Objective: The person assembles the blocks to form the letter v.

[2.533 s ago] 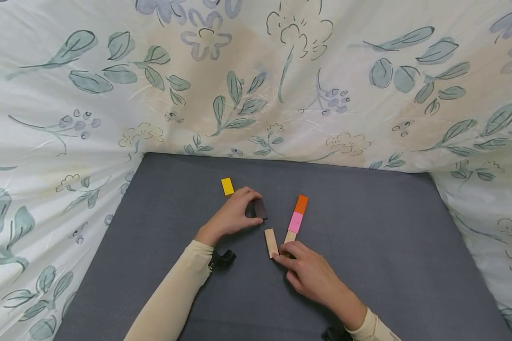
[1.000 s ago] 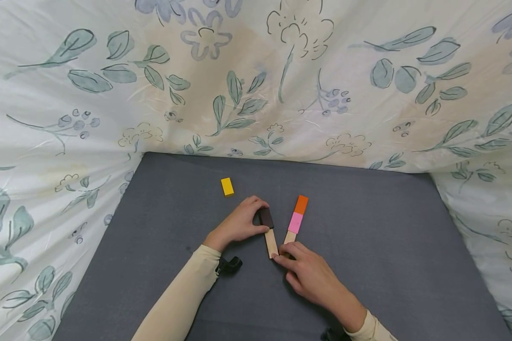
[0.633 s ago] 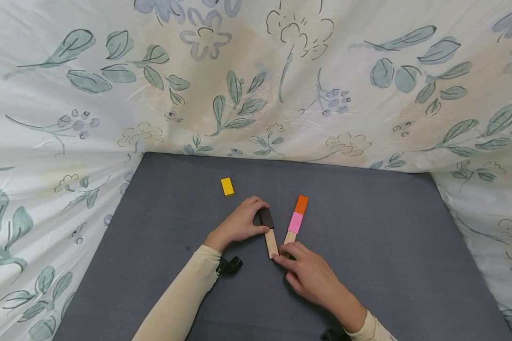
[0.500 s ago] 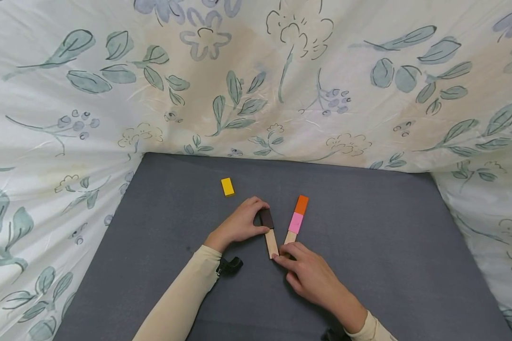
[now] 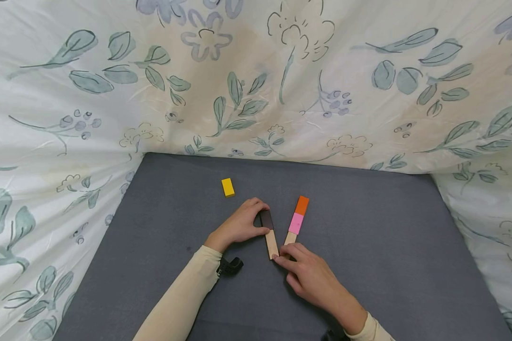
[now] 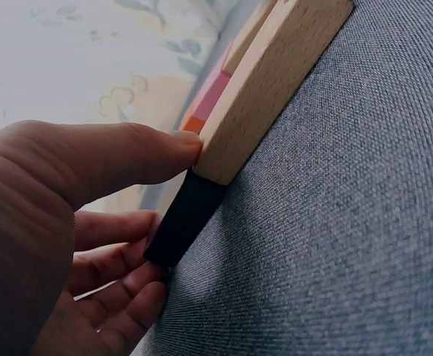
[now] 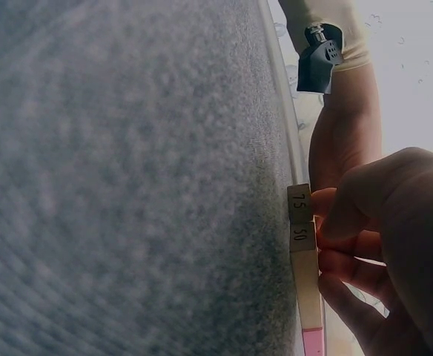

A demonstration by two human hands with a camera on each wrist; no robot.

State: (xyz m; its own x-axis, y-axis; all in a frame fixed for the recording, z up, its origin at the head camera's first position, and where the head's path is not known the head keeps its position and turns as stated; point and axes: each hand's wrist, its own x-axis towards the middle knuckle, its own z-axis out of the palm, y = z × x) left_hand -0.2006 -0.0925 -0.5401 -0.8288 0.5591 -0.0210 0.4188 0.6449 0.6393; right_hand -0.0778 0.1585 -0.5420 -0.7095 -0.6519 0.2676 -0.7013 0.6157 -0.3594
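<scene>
My left hand (image 5: 236, 225) holds a dark brown block (image 5: 266, 220) lengthwise, fingers at its far end and thumb by its near end. That end meets a plain wooden block (image 5: 271, 245); in the left wrist view the thumb tip lies at this seam. My right hand (image 5: 313, 277) rests its fingertips on the near ends of this block and a second plain wooden block (image 5: 290, 238), its thumb apart from them. The right wrist view shows end faces marked 75 (image 7: 299, 204) and 50 (image 7: 299, 236). A pink block (image 5: 296, 223) and an orange block (image 5: 301, 205) continue the second row.
A yellow block (image 5: 228, 187) lies alone beyond my left hand. The two rows form a V, close together at the near end. Grey cloth (image 5: 388, 246) covers the table, and a flowered curtain (image 5: 256, 80) hangs behind and at the sides.
My left hand has brought the dark block right and nearer, onto the end of the left plain block, then stayed still. My right hand has held its place.
</scene>
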